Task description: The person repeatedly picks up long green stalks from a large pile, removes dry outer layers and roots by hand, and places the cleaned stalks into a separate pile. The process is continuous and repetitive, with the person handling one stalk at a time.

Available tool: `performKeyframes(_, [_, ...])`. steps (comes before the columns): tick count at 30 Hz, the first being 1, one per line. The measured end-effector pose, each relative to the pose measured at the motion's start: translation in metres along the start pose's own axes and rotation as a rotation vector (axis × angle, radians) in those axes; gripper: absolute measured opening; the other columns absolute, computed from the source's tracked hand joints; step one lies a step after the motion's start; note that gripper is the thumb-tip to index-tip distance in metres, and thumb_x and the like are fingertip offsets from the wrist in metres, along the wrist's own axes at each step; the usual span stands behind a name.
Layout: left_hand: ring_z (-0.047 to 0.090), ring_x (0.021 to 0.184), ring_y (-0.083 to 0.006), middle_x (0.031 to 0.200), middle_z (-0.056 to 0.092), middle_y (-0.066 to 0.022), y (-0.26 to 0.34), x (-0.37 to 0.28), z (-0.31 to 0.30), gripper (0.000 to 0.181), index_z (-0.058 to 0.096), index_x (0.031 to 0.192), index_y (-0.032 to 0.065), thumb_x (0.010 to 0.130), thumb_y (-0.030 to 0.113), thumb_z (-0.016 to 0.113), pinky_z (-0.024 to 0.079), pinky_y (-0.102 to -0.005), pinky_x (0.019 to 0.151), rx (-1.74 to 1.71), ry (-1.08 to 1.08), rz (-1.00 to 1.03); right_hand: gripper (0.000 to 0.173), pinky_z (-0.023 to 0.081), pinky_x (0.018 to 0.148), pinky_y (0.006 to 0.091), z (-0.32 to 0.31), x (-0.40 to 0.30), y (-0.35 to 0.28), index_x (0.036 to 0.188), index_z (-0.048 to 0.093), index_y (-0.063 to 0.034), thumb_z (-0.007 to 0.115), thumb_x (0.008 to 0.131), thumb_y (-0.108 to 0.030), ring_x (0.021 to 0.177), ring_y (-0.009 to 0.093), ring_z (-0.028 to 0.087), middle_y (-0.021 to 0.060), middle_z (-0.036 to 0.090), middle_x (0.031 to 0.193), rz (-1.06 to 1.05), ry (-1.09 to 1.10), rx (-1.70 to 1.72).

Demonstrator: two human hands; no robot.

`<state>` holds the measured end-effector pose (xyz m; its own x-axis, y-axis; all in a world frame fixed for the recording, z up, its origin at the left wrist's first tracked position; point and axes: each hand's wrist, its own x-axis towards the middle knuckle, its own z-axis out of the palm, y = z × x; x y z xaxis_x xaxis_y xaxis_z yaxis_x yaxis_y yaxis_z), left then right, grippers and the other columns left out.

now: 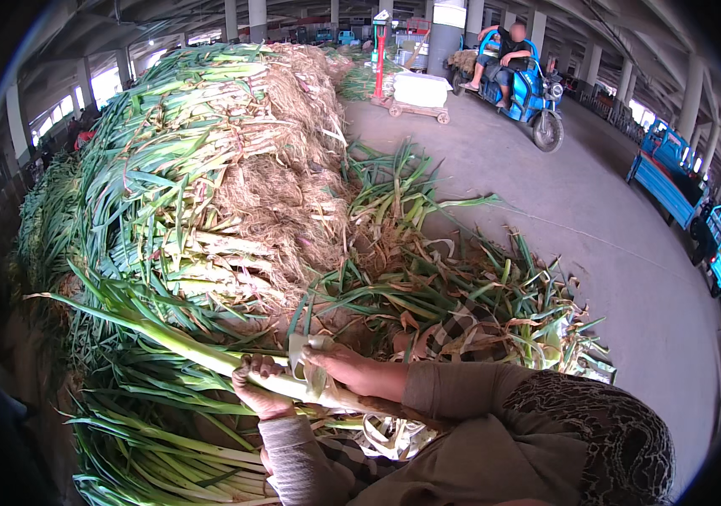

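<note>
My left hand (262,387) is closed around the pale stalk of a large leek or Welsh onion (208,355). Its green leaves reach up to the left, while its lower end points towards my body on the right. Just right of that hand, my right hand (335,364) pinches a loose, pale strip of outer leaf (298,354) at the stalk. Peeled stalks with green leaves (196,465) lie together at the lower left, beside my left sleeve. Pale peelings (392,436) show below the held stalk.
A high stack of the same vegetables (208,158), roots facing right, rises ahead on the left. Leaf scraps (461,291) cover the floor on the right. Farther off stand a red platform scale (380,60) with a white block and a blue three-wheeler (518,82) with a person on it.
</note>
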<state>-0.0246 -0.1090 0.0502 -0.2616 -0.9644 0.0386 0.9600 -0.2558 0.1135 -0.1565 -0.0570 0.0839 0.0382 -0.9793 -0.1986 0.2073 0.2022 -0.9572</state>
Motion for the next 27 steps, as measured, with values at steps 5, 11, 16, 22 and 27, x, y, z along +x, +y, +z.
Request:
performKeyframes(5, [0.036, 0.045, -0.0083, 0.055, 0.036, 0.0036, 0.003, 0.005, 0.000, 0.010, 0.045, 0.070, 0.0100, 0.068, 0.016, 0.052, 0.035, -0.0207, 0.042, 0.163, 0.023, -0.028, 0.025, 0.041, 0.068, 0.0282, -0.020, 0.000, 0.027, 0.100, 0.048, -0.0030, 0.040, 0.086, -0.022, 0.078, 0.017, 0.049, 0.0076, 0.052, 0.089, 0.191, 0.116, 0.333])
performKeyframes(11, [0.043, 0.047, -0.0148, 0.055, 0.046, -0.0033, -0.034, -0.010, -0.009, 0.033, 0.051, 0.073, 0.0028, 0.068, 0.034, 0.060, 0.039, -0.0270, 0.047, 0.451, 0.264, -0.001, 0.034, 0.044, 0.075, 0.0300, -0.040, -0.044, 0.009, 0.109, 0.045, -0.0020, 0.032, 0.086, -0.023, 0.085, 0.018, 0.053, 0.0102, 0.053, 0.099, 0.139, -0.115, 0.306])
performKeyframes(16, [0.037, 0.043, -0.0157, 0.050, 0.035, -0.0008, -0.031, -0.003, -0.013, 0.013, 0.041, 0.062, 0.0096, 0.068, 0.019, 0.049, 0.034, -0.0279, 0.044, 0.177, 0.234, -0.160, 0.038, 0.034, 0.089, 0.0361, -0.058, -0.061, 0.035, 0.113, 0.037, -0.0040, 0.028, 0.087, -0.030, 0.099, 0.023, 0.045, 0.0126, 0.046, 0.106, 0.052, 0.141, 0.490])
performKeyframes(22, [0.040, 0.042, -0.0160, 0.050, 0.040, -0.0042, -0.030, 0.006, -0.013, 0.016, 0.042, 0.062, 0.0085, 0.074, 0.020, 0.043, 0.037, -0.0278, 0.042, 0.345, 0.342, 0.031, 0.038, 0.037, 0.082, 0.0390, -0.087, -0.035, 0.027, 0.100, 0.047, -0.0044, 0.038, 0.081, -0.037, 0.090, 0.026, 0.050, 0.0111, 0.054, 0.093, 0.096, 0.113, 0.673])
performKeyframes(27, [0.040, 0.047, -0.0147, 0.055, 0.042, -0.0019, -0.016, 0.011, -0.023, 0.021, 0.043, 0.070, 0.0102, 0.078, 0.029, 0.039, 0.037, -0.0254, 0.046, 0.523, 0.507, 0.072, 0.041, 0.037, 0.081, 0.0349, -0.047, -0.034, 0.005, 0.103, 0.045, 0.0028, 0.031, 0.085, -0.031, 0.091, 0.021, 0.049, 0.0126, 0.051, 0.100, 0.167, -0.016, 0.695])
